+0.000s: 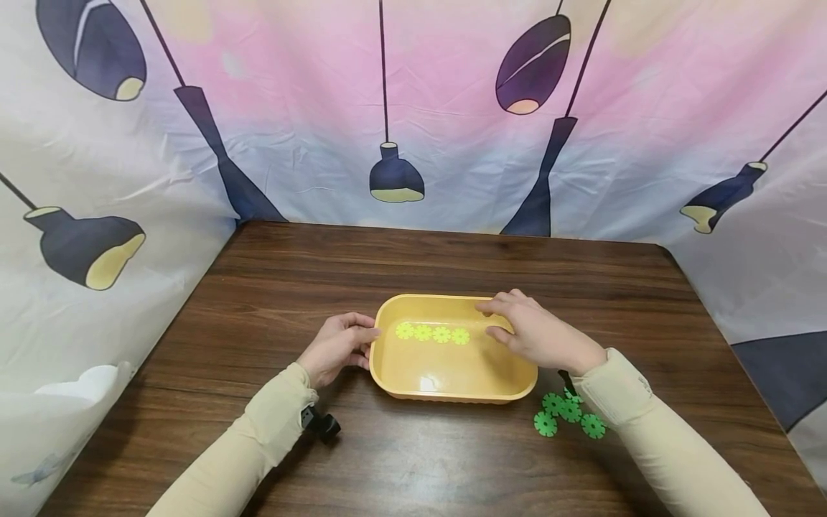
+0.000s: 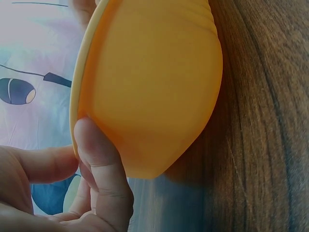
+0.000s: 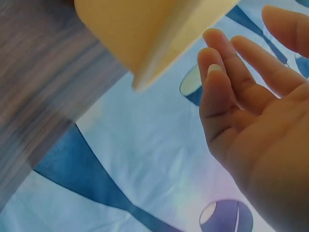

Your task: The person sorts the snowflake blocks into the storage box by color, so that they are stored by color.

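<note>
A yellow plastic basin [image 1: 446, 384] sits on the table in the head view. Along its inner floor runs a row of several small yellow-green snowflake discs [image 1: 441, 334]. My left hand [image 1: 337, 347] pinches the basin's left rim; in the left wrist view its fingers [image 2: 99, 150] lie against the rim and outer wall. Over the basin's right end hovers my right hand [image 1: 533, 332], fingers spread and a little bent, nothing between them. The right wrist view shows this hand [image 3: 256, 111] apart from the basin wall [image 3: 125, 34].
Several green snowflake discs [image 1: 570, 411] lie in a loose cluster on the table to the right of the basin, close by the right sleeve. The dark wooden table [image 1: 310, 266] ends at a printed cloth backdrop [image 1: 323, 143] with lamp pictures.
</note>
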Tool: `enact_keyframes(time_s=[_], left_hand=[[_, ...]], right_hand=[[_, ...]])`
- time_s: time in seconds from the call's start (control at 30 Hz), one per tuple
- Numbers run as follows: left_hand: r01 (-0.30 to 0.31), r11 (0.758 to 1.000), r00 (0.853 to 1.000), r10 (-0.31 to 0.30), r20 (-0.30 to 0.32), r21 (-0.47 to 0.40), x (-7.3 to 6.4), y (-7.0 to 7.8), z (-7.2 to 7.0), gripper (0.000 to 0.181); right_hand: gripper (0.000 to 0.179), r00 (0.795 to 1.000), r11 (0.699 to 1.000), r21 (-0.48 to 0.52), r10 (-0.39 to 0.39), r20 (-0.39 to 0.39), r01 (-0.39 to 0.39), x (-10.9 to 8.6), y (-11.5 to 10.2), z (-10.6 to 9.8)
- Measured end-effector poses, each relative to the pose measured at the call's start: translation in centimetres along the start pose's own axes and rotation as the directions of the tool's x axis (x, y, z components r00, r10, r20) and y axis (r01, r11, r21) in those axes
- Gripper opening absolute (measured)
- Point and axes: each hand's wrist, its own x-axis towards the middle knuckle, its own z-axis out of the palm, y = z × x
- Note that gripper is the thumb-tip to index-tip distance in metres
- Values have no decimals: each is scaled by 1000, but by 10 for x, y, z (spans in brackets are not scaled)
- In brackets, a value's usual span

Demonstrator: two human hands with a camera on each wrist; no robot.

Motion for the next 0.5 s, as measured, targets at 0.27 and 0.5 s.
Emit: enact_keyframes(time_s=[0.27,0.5], left_hand=[[1,1000,1000,-1,-2,1,0,0,0,32],[1,1000,1000,-1,-1,2,0,0,0,32]], right_hand=[[36,994,992,111,67,-81,-57,-9,10,-19],[24,970,979,168,146,-196,-114,-17,24,-27]])
